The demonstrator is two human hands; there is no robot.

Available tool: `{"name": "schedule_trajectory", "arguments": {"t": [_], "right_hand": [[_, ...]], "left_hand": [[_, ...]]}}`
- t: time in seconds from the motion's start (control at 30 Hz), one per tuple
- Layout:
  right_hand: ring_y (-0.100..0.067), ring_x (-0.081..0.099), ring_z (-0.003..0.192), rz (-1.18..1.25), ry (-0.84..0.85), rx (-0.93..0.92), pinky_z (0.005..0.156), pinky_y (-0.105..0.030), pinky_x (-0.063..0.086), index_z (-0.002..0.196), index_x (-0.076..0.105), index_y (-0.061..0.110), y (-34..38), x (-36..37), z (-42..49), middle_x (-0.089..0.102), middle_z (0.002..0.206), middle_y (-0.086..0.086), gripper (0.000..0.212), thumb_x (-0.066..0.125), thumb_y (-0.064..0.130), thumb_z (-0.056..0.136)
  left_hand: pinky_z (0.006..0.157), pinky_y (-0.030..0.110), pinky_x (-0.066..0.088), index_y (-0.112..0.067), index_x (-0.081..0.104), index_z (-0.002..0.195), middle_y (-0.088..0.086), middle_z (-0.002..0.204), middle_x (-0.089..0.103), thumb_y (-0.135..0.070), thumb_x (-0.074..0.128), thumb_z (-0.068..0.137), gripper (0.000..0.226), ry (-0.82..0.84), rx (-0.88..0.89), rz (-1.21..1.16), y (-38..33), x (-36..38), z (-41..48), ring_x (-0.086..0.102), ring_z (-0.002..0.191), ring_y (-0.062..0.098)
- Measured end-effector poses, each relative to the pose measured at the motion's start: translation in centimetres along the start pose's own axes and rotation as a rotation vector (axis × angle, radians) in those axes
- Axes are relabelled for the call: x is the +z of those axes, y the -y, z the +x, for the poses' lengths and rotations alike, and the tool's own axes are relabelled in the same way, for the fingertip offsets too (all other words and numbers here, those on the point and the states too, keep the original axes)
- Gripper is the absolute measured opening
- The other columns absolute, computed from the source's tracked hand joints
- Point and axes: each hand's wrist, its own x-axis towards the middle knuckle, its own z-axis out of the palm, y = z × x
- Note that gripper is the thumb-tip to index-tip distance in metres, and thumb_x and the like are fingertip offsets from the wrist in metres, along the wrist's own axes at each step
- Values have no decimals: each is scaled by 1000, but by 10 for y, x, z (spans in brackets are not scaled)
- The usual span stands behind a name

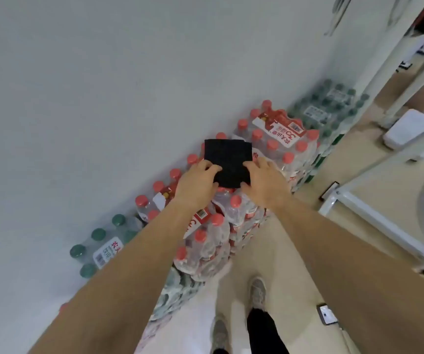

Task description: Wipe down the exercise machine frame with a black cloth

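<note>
Both hands, left hand (197,186) and right hand (263,183), pinch the folded black cloth (227,160) by its near edge above shrink-wrapped water bottles (277,139). The white machine frame (374,213), right of the grip, appears untouched; all wiping remains.

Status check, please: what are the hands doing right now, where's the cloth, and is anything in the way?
Left hand and right hand both gripping black cloth. Cloth folded, above red-capped bottle packs. White machine frame off right, untouched. Nothing blocking.

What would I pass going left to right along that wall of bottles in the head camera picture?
Green-capped bottles → left hand → black cloth → right hand → red-capped pack → dark green packs → white machine frame.
</note>
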Motion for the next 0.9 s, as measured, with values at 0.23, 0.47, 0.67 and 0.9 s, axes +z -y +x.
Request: {"name": "schedule_trajectory", "arguments": {"t": [0.23,0.47,0.67,0.9], "right_hand": [[-28,49,121,84,-38,-149,100,-47,47,125,64,30,-16,23,32,55,126,1,37,68,38,89],[-23,58,108,209,54,-262,96,-41,47,115,74,26,-37,0,44,66,116,1,26,62,35,94],[-25,63,99,281,83,-264,86,-39,51,110,75,17,-40,-32,29,70,108,-5,22,63,27,95],[-19,49,117,173,329,-134,99,-42,45,121,70,25,-28,-25,-2,56,125,1,37,62,47,92]], "left_hand": [[97,33,49,-22,69,123,-3,130,61,-22,66,93,30,-21,-139,-101,6,11,19,57,117,18],[80,30,53,-24,74,114,-5,108,72,-22,64,95,22,-57,-275,-268,-11,-1,13,65,94,14],[75,26,50,-32,72,112,-9,106,68,-35,60,95,20,-62,-309,-300,-25,-11,12,63,93,11],[77,39,54,-18,72,96,-3,98,56,-56,53,93,43,141,-413,-345,-21,-6,19,58,79,11]]}}
